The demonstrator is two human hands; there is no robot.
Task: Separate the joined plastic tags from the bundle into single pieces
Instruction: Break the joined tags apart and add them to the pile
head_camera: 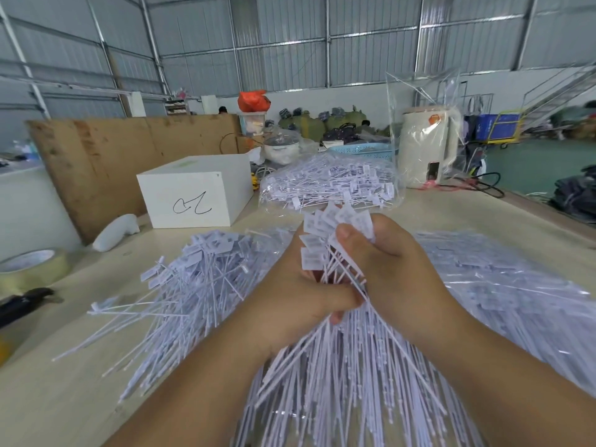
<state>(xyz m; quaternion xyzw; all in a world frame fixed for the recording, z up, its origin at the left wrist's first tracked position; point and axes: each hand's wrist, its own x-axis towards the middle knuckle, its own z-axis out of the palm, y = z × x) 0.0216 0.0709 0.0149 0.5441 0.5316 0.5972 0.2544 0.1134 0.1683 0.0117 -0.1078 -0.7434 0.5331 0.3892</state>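
A bundle of joined white plastic tags (pixel 325 240) is held up in front of me over the table, flat heads on top and thin tails fanning down toward me. My left hand (pixel 296 295) grips the stems from the left. My right hand (pixel 387 262) grips the bundle from the right, its thumb pressed on the tag heads. A loose heap of single tags (pixel 180 279) lies on the table to the left. More tags in clear wrapping (pixel 503 285) lie to the right.
A clear bag full of tags (pixel 332 185) lies behind my hands. A white box (pixel 193 195) stands at back left, before a brown board. A tape roll (pixel 32 266) and a dark tool (pixel 22 304) sit at the left edge. A cream kettle (pixel 429 146) stands back right.
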